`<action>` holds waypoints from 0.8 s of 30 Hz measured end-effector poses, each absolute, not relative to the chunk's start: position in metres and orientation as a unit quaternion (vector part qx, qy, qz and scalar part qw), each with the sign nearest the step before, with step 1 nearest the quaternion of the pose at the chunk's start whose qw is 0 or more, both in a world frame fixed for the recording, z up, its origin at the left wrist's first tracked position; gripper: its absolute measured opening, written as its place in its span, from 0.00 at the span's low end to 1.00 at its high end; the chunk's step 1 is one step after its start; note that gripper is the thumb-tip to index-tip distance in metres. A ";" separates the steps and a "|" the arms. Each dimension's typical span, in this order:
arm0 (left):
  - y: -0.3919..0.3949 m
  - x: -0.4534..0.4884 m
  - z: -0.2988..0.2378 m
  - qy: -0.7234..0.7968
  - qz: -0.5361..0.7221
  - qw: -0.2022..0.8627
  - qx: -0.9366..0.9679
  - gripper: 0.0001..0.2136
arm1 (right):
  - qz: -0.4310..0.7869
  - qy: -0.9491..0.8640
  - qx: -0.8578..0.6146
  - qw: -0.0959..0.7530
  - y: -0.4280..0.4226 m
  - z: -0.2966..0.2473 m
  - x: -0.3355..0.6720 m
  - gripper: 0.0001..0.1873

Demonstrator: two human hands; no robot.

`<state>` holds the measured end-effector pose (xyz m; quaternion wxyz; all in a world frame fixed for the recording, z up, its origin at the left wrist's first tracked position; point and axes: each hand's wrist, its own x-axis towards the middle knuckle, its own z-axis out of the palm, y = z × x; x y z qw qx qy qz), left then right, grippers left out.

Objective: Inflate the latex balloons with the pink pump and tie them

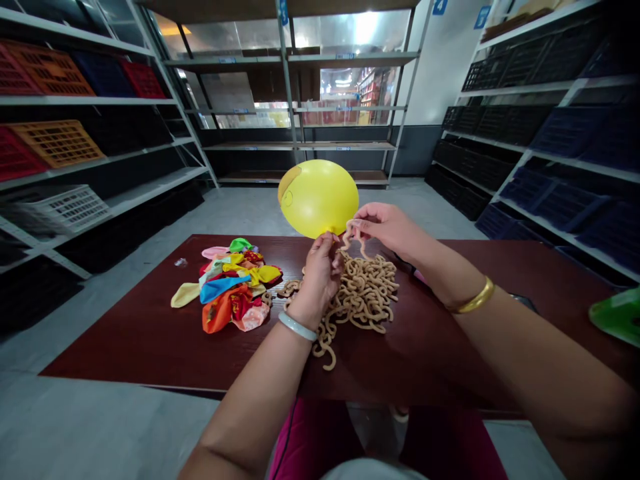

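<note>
An inflated yellow balloon (318,197) floats just above the dark red table (150,333). My left hand (320,273) is closed around the balloon's neck at its lower edge. My right hand (385,227) pinches the end of a tan chain of linked loops (363,293), lifted beside the balloon's neck. The rest of that chain lies heaped on the table under both hands. A pile of flat, uninflated balloons (230,287) in several colours lies to the left of my left hand.
Metal shelving with orange, red, white and dark crates (55,143) lines both sides and the back. A green object (617,317) sits at the table's right edge. A small clear scrap (181,263) lies left of the pile.
</note>
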<state>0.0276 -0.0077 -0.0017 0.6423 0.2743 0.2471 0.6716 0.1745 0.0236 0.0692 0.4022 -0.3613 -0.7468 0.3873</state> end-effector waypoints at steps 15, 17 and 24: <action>-0.007 0.041 -0.014 0.314 0.622 0.589 0.409 0.13 | 0.407 -0.666 -0.396 0.483 0.019 0.084 0.158 0.11; -0.009 0.043 -0.015 0.310 0.614 0.594 0.417 0.12 | 0.407 -0.670 -0.390 0.483 0.021 0.087 0.152 0.11; -0.013 0.041 -0.010 0.247 0.625 0.646 0.362 0.09 | 0.384 -0.777 -0.319 0.384 0.029 0.101 0.128 0.09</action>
